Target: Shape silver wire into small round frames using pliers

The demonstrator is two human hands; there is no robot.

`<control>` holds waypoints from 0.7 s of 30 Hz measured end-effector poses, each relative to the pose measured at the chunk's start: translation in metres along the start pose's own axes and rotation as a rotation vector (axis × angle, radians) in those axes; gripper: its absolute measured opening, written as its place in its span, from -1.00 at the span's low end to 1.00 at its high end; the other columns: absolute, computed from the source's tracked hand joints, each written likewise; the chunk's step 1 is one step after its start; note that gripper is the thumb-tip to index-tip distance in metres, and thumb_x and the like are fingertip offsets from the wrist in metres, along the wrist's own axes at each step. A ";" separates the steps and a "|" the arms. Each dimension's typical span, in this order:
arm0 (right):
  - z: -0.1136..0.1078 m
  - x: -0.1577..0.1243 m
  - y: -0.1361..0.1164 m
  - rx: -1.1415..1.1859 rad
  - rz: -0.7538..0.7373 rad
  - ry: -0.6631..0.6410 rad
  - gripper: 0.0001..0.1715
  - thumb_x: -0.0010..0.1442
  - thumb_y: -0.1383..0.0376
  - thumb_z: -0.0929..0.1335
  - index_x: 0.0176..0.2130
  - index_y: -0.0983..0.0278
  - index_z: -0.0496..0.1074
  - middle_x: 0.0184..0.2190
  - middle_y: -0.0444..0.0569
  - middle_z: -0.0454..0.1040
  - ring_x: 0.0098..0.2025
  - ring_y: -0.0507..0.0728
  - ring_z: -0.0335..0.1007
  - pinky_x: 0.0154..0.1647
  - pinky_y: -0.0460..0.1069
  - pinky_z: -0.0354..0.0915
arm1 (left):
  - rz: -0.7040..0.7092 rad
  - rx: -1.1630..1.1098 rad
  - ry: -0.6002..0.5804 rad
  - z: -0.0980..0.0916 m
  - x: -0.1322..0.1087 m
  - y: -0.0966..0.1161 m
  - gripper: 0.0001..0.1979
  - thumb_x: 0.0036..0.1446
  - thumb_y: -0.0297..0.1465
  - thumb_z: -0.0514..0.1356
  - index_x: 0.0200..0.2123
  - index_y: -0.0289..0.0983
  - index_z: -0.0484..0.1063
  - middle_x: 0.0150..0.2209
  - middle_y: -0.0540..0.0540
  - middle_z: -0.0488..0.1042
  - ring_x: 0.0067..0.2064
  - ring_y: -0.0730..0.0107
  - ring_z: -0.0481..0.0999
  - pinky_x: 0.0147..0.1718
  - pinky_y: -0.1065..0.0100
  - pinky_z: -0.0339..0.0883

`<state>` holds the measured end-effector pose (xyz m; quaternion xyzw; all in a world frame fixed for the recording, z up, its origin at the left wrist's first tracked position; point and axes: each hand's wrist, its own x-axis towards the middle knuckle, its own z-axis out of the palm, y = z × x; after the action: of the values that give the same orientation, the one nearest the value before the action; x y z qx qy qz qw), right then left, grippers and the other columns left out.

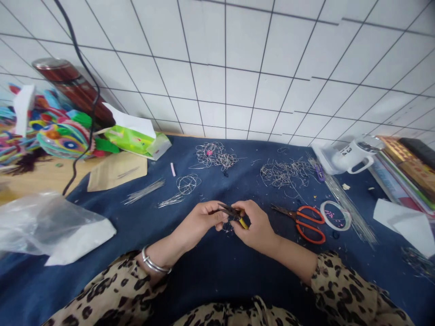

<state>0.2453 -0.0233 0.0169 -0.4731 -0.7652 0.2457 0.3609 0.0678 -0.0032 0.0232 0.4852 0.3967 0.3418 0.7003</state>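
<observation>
My right hand (pixel 255 227) is closed around a pair of pliers (pixel 232 211) with dark jaws and yellow grips. The jaws point left, towards my left hand (pixel 200 221). That hand is pinched close against the jaw tips, with a silver bangle on its wrist. Between and just below the fingers shows a small piece of thin wire (pixel 227 226); its exact shape is too small to make out. Right of my right hand, orange-handled scissors (pixel 311 222) lie on the dark blue cloth (pixel 217 276).
Tangled wire (pixel 285 174) and a wire bundle with a pink bit (pixel 215 156) lie farther back. Straight wires (pixel 144 191) are at left, longer ones (pixel 351 208) at right beside a white ring (pixel 349 221). A mug (pixel 351 156) and plastic bag (pixel 50 226) flank the cloth.
</observation>
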 end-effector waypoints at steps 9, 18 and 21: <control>-0.005 0.001 0.000 0.095 0.059 0.032 -0.61 -0.06 0.43 0.33 -0.17 0.21 0.29 -0.31 -0.10 0.38 -0.30 0.06 0.29 -0.19 -0.01 0.27 | 0.022 0.097 -0.120 -0.004 -0.002 0.011 -0.86 0.03 -0.41 0.21 -0.32 -0.36 0.43 -0.41 -0.03 0.38 -0.44 0.52 0.29 -0.40 0.43 0.21; -0.006 0.000 -0.001 0.094 0.037 0.002 -0.57 -0.08 0.48 0.28 -0.15 0.20 0.28 -0.30 -0.08 0.35 -0.28 0.07 0.28 -0.19 0.00 0.27 | -0.007 0.126 -0.115 -0.003 -0.001 0.009 -0.80 0.02 -0.41 0.19 -0.24 -0.35 0.43 -0.42 -0.04 0.40 -0.45 0.50 0.30 -0.41 0.41 0.24; -0.006 0.000 -0.001 0.093 0.051 0.009 -0.57 -0.08 0.48 0.27 -0.15 0.20 0.28 -0.30 -0.08 0.35 -0.29 0.07 0.29 -0.19 0.00 0.27 | -0.003 0.157 -0.110 -0.003 -0.002 0.010 -0.81 0.02 -0.42 0.18 -0.26 -0.35 0.44 -0.37 -0.07 0.42 -0.43 0.49 0.32 -0.40 0.41 0.26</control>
<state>0.2495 -0.0232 0.0212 -0.4764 -0.7389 0.2881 0.3796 0.0634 -0.0005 0.0324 0.5560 0.3842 0.2814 0.6812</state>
